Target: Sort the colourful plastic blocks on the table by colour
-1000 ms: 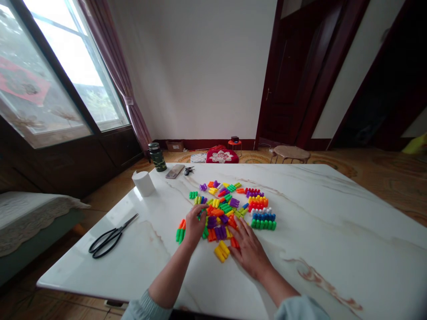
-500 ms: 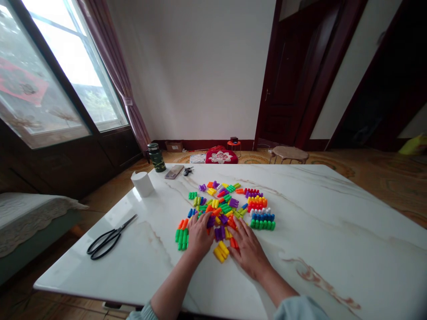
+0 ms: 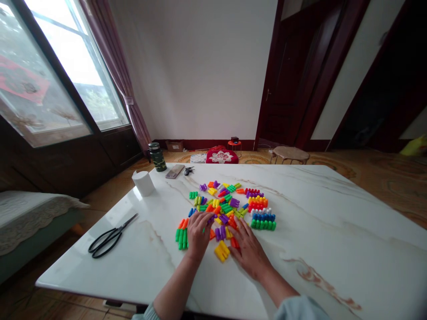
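Note:
A loose pile of colourful plastic toy blocks point(image 3: 225, 208) covers the middle of the table. My left hand point(image 3: 199, 233) is at the pile's near left side, its fingers curled and pinched on a purple block point(image 3: 212, 218). My right hand point(image 3: 249, 251) lies with fingers stretched out over the near right side, touching orange blocks point(image 3: 235, 243) that it partly covers. Between the hands are a yellow block point(image 3: 222, 251) and a purple block lying on the table. Green blocks point(image 3: 182, 238) lie just left of my left hand.
Rows of blocks sorted by colour point(image 3: 263, 221) stand right of the pile. Black-handled scissors point(image 3: 111, 236) lie on the left of the marble-patterned table point(image 3: 320, 213). A white paper roll point(image 3: 143, 183), a camouflage bottle point(image 3: 157, 157), a phone point(image 3: 175, 171) and keys point(image 3: 188, 170) are at the back left.
My left hand has lifted slightly and its fingers have curled more, with the purple block at its fingertips. My right hand has stayed nearly in place.

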